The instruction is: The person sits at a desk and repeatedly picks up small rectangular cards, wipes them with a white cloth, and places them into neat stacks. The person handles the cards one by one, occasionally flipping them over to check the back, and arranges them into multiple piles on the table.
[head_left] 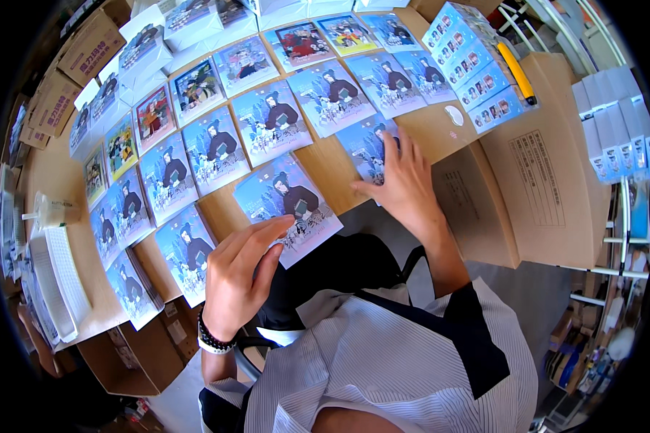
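Across the wooden counter (pixel 328 180), illustrated square cards (pixel 214 149) lie face-up in curved rows, presumably for easy reach. Left hand (pixel 238 270) half-curled over the lower edge of the centre card (pixel 285 193), grip unclear; right hand (pixel 407 182) spread wide over the neighbouring card (pixel 362 146), perhaps to steady it.

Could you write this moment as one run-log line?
left hand: open, over blue print | right hand: spread over another blue print | around: rows of prints, yellow tool
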`<action>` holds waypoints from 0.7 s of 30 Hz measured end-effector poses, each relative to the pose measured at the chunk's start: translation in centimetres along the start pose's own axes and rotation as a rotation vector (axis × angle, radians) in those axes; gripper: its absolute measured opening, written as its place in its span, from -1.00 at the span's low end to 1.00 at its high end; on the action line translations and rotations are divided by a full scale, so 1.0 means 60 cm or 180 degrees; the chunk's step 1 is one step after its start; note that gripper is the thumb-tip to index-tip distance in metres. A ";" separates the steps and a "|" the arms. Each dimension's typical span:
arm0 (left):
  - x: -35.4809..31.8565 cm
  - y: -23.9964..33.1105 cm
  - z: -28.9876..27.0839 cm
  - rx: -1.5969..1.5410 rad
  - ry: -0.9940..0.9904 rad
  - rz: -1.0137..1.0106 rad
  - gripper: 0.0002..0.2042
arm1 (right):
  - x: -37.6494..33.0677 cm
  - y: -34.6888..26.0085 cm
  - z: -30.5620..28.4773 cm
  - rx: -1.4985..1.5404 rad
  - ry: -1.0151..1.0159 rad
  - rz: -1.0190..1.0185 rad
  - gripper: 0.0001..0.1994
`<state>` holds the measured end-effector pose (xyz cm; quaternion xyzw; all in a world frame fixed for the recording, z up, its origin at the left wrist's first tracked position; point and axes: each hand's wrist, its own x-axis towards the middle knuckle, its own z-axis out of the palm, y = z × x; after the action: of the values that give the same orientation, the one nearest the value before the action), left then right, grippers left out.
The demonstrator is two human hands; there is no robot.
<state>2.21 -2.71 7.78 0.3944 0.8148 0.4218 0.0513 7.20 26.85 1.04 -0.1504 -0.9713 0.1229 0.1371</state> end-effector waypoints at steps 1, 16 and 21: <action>0.003 0.002 0.002 -0.0015 -0.0013 0.0022 -0.68 | -0.011 -0.006 0.005 -0.0090 -0.0012 0.0012 -0.13; 0.014 0.004 0.026 -0.0452 -0.0147 0.0014 -0.64 | -0.055 -0.035 -0.077 0.2394 0.0581 -0.0780 0.17; 0.029 0.030 0.035 -0.0696 -0.0113 0.0440 -0.47 | -0.063 -0.079 -0.023 0.2453 0.1482 -0.1664 0.22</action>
<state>2.97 0.44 8.15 0.4490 0.7338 0.5036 0.0791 9.89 21.50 2.78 0.1353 -0.8044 0.3965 0.4211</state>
